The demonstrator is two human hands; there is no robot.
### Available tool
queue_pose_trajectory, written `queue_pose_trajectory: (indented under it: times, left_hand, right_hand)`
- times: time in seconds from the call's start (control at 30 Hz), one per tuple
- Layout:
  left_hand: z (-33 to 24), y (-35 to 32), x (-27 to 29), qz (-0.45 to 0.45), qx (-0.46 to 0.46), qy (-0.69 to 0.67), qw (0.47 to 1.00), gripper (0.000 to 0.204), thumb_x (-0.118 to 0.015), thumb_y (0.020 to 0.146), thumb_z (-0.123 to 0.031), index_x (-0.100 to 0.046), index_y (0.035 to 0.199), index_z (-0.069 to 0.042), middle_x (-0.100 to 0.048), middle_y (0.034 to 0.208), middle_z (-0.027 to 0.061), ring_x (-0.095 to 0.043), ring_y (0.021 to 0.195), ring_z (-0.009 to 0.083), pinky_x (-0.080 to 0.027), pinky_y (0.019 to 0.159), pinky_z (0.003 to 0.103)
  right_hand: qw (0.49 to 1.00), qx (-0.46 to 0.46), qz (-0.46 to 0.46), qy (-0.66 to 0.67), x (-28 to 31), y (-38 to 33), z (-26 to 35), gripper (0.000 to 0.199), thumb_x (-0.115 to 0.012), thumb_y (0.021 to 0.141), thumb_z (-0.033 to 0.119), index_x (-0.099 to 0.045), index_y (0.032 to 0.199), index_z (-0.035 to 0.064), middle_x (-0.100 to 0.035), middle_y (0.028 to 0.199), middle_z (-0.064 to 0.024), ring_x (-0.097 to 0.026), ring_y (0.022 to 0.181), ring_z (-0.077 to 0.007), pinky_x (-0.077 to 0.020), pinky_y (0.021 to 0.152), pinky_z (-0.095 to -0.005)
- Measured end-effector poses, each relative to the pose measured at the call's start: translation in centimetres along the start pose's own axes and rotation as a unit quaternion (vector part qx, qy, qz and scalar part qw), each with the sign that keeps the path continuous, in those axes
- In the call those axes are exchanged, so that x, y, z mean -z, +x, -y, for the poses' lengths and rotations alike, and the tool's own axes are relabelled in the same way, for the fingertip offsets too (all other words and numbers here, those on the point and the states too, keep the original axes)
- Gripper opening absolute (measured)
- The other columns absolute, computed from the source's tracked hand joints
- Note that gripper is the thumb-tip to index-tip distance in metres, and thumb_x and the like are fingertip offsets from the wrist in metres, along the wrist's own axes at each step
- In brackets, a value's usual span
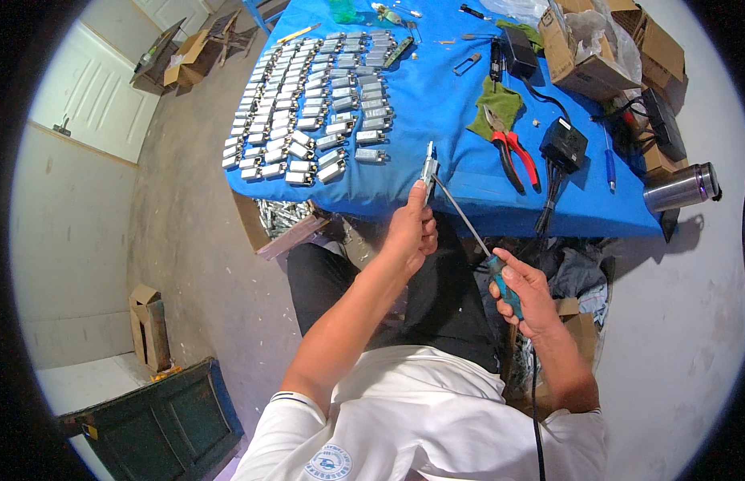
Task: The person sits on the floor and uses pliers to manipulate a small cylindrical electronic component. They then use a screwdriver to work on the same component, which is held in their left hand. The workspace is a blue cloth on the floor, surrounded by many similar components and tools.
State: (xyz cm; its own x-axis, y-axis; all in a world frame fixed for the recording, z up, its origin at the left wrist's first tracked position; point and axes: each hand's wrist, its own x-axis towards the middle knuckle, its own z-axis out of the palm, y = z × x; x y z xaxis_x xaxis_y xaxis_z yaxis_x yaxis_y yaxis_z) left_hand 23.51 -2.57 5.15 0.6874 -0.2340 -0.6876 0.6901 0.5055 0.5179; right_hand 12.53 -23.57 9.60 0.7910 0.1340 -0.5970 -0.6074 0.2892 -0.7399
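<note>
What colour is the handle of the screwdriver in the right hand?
Teal-blue, on the screwdriver handle gripped by the right hand; head view.

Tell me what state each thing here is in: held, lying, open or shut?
Small metal piece: held upright in the left hand.
Screwdriver: gripped by the right hand, tip at the piece.
Red-handled pliers: lying on the blue table, handles spread.
Metal pieces in rows: lying flat.
Steel flask: on its side.
Cardboard box: open.
</note>
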Motion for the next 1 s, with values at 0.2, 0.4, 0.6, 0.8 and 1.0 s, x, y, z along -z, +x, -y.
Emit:
queue_pose_trajectory:
  times: [0.2,0.4,0.6,0.8,1.0]
  left_hand:
    - [0.0,0.1,0.3,0.009,0.008,-0.001,1.0,0.051,-0.052,0.092,-0.058,-0.032,0.068,-0.018,-0.027,0.054,-0.0045,-0.024,0.042,0.009,-0.02,0.039,0.024]
    - [-0.2,-0.2,0.3,0.01,0.015,-0.008,1.0,0.052,-0.052,0.092,-0.058,-0.031,0.067,-0.018,-0.026,0.053,-0.0045,-0.023,0.041,0.0089,-0.018,0.039,0.023]
    - [-0.3,-0.2,0.3,0.008,0.02,-0.013,1.0,0.051,-0.052,0.093,-0.058,-0.031,0.069,-0.018,-0.025,0.053,-0.0053,-0.022,0.041,0.0087,-0.018,0.039,0.023]
    - [-0.6,-0.6,0.2,0.011,0.022,-0.021,0.999,0.049,-0.053,0.093,-0.057,-0.033,0.07,-0.018,-0.026,0.054,-0.0055,-0.023,0.042,0.0081,-0.019,0.039,0.023]
    - [-0.6,-0.6,0.3,0.016,0.024,-0.032,0.999,0.048,-0.055,0.092,-0.056,-0.034,0.072,-0.018,-0.027,0.055,-0.0057,-0.023,0.043,0.007,-0.019,0.039,0.021]
  right_hand:
    - [0.999,0.022,-0.019,-0.032,0.4,0.5,-0.3,0.045,-0.057,0.096,0.022,-0.048,0.138,0.0063,-0.06,0.079,-0.0054,-0.048,0.049,-0.0065,-0.0353,0.039,-0.0192]
    - [0.982,0.092,-0.024,-0.163,0.3,-0.4,-0.4,0.041,-0.059,0.096,0.021,-0.055,0.133,0.0048,-0.062,0.078,-0.0039,-0.048,0.05,-0.0047,-0.0371,0.042,-0.0187]
    - [0.975,0.124,-0.015,-0.182,0.6,-0.3,-0.4,0.038,-0.06,0.096,0.02,-0.057,0.13,0.0039,-0.062,0.076,-0.0035,-0.047,0.05,-0.0042,-0.039,0.045,-0.0194]
    - [0.975,0.124,-0.016,-0.185,0.7,-0.2,-0.4,0.038,-0.059,0.096,0.019,-0.057,0.131,0.0041,-0.062,0.077,-0.0037,-0.047,0.05,-0.0045,-0.0385,0.045,-0.0192]
    - [0.978,0.108,-0.017,-0.179,0.9,0.1,-0.2,0.039,-0.059,0.096,0.019,-0.056,0.132,0.0048,-0.062,0.078,-0.0039,-0.048,0.05,-0.0048,-0.0374,0.044,-0.0188]
